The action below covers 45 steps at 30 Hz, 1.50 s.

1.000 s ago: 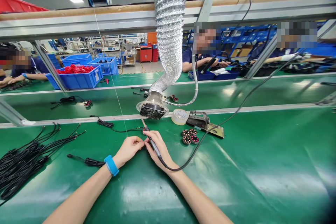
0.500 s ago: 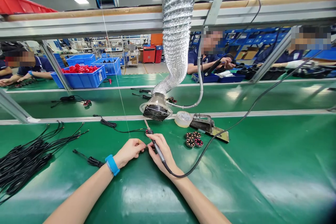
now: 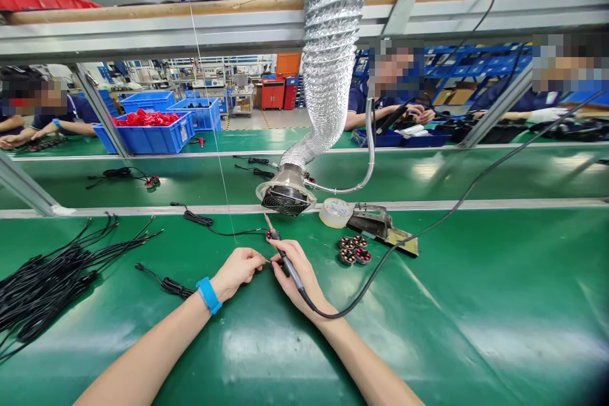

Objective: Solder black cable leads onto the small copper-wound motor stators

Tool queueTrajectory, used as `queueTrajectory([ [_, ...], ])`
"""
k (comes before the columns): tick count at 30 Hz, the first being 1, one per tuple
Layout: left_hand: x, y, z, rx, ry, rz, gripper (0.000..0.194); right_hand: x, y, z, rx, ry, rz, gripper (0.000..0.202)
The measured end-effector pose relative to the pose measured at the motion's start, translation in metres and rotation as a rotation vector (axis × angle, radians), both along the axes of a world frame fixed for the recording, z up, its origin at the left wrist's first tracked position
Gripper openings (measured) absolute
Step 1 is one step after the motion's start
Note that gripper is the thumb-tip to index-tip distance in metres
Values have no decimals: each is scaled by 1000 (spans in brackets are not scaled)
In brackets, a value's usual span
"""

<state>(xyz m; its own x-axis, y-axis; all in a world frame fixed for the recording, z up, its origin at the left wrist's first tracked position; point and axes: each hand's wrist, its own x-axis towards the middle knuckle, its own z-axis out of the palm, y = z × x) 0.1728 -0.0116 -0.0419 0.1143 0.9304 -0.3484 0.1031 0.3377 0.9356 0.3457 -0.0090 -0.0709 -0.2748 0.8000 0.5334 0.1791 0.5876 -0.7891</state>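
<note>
My right hand (image 3: 299, 273) is closed round a soldering iron (image 3: 290, 266), whose tip points up and away and whose cord runs off right. My left hand (image 3: 240, 271), with a blue wristband (image 3: 209, 295), pinches a thin wire end (image 3: 267, 261). The right fingertips meet it there, hiding most of it. Just beyond the hands, a round motor stator (image 3: 270, 235) joins a black cable (image 3: 197, 218). Another coiled cable (image 3: 174, 287) lies beside my left wrist. Several stators (image 3: 353, 250) sit in a cluster on the right.
A big bundle of black cables (image 3: 52, 285) covers the left of the green bench. A fume extractor (image 3: 285, 196) hangs low ahead. Beside it lie a tape roll (image 3: 335, 212) and a soldering iron stand (image 3: 380, 228). Solder wire (image 3: 219, 165) hangs from a spool. Co-workers sit opposite.
The view has shifted slightly. My fingertips have drawn a little apart, and a thin light wire end now shows between them. The soldering iron stays in my right hand.
</note>
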Motion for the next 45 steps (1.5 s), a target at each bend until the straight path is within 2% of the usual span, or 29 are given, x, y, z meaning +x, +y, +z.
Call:
queueTrajectory([
  [6, -1, 0, -1, -7, 12, 13, 22, 1, 0, 5, -13, 39, -53, 37],
  [11, 0, -3, 1, 0, 50, 1, 23, 11, -5, 16, 8, 87, -313, 18],
  [14, 1, -4, 4, -5, 75, -5, 24, 18, -10, 20, 65, 120, -417, 22],
  [22, 0, -5, 5, -14, 69, -28, 22, 19, -15, 26, 209, 122, -384, 28],
  [36, 1, -5, 6, -24, 56, -18, 22, 16, -12, 22, 155, 105, -336, 27],
  [45, 1, -4, 7, -25, 60, -27, 23, 19, -11, 24, 153, 184, -427, 27],
])
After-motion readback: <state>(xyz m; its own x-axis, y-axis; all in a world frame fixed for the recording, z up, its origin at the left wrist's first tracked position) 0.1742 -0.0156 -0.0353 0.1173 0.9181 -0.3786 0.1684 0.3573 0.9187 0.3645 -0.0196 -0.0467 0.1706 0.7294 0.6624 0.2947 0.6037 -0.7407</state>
